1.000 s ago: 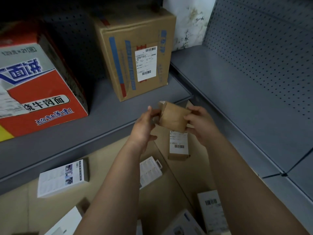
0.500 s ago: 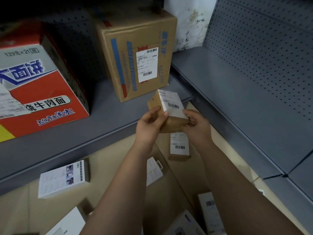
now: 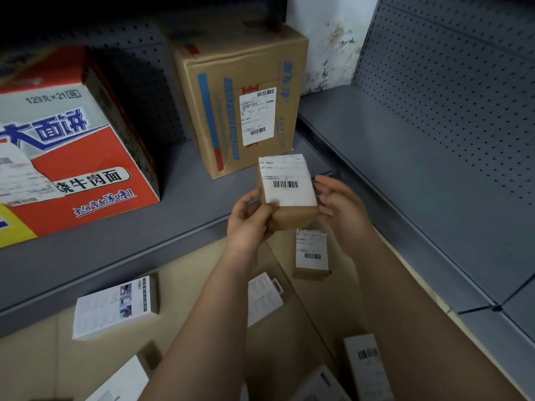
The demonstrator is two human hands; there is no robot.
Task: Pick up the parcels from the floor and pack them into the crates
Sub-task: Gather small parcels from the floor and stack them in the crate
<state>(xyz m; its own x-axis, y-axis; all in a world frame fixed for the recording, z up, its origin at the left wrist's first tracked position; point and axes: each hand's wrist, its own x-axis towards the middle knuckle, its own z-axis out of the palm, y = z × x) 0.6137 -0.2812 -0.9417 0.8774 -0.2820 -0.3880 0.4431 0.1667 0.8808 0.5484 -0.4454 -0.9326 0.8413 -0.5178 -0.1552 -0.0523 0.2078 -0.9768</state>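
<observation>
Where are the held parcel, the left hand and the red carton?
held parcel (image 3: 288,192), head view, on its white label.
left hand (image 3: 248,224), head view, middle of the hand.
red carton (image 3: 86,160), head view, red front face.

Both bare arms were stretched out forward, side by side; the left hand (image 3: 249,224) held the small brown box (image 3: 289,186), its fingers curled round the box's lower left corner; the right hand (image 3: 343,208) was open just beside the box's right side, fingers straight and blurry; whether it touched the box was unclear.
</observation>
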